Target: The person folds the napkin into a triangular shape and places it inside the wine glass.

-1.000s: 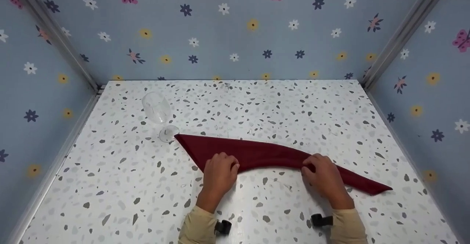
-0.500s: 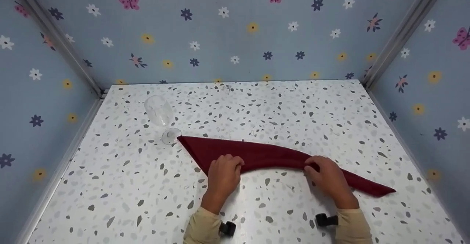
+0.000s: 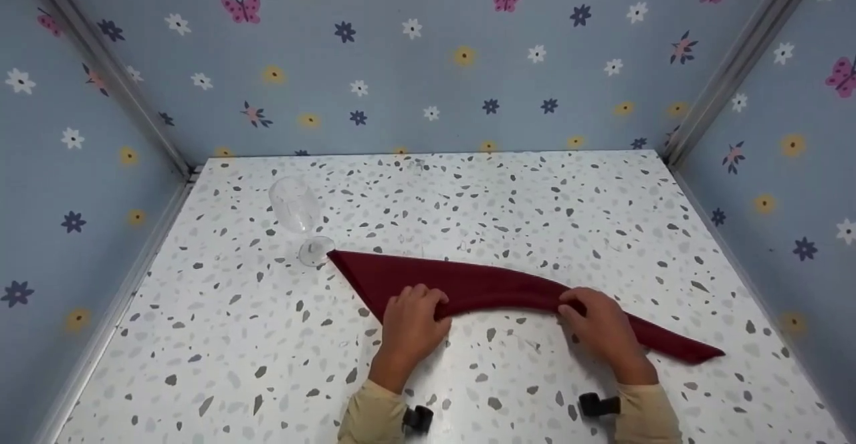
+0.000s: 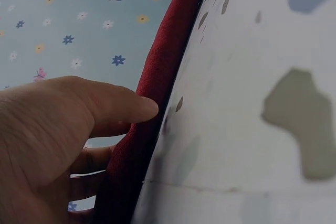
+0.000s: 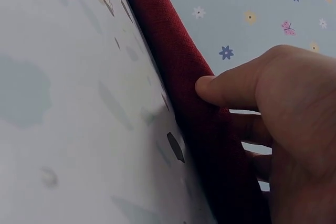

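A dark red cloth napkin (image 3: 468,287), folded into a long narrow band, lies bowed across the speckled table. Its left end is wide and slanted, its right end tapers to a point. My left hand (image 3: 411,327) grips the near edge towards the wide end; in the left wrist view the thumb (image 4: 142,109) lies against the rolled edge and the fingers reach over its far side. Further right, my right hand (image 3: 602,327) pinches the band, its thumb (image 5: 212,90) pressed on the rolled edge in the right wrist view. The fingertips are partly hidden behind the cloth.
A clear stemmed glass (image 3: 294,204) is at the back left, its round foot (image 3: 316,251) right by the napkin's left corner. Blue flowered panels (image 3: 428,63) enclose the table (image 3: 535,210) at the back and both sides.
The head view has shifted slightly, so everything appears a little lower and further right. My left thumb has spread a little away from the index finger. The napkin keeps its shape.
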A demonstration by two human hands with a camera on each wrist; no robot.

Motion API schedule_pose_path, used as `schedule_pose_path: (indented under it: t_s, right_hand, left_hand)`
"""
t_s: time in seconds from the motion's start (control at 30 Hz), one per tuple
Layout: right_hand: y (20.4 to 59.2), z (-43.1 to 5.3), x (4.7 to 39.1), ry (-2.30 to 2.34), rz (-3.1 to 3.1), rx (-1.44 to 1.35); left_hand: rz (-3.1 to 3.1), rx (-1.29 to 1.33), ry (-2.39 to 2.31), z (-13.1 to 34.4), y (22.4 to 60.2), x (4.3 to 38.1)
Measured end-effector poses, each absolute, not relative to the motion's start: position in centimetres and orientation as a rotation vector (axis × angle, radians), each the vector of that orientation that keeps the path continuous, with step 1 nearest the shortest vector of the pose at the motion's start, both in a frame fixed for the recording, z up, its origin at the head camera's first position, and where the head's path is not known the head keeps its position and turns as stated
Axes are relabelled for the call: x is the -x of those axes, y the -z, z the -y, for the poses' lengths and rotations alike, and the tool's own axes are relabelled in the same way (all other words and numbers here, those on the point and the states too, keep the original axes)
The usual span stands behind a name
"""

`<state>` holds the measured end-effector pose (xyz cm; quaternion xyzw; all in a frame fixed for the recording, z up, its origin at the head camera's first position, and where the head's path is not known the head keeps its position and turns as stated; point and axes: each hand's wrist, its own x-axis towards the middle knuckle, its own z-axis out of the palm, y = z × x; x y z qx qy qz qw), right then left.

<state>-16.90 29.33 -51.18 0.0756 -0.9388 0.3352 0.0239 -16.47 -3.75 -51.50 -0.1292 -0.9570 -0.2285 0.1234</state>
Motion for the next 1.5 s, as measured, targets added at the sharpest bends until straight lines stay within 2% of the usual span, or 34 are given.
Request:
schedule_pose_path:
  t_s: [1.5]
  right_hand:
    - [50.62, -28.48, 16.89, -0.849, 2.977, -0.186]
  left_hand:
    - [2.801, 0.313, 0.751, 3.54, 51.27, 16.53]
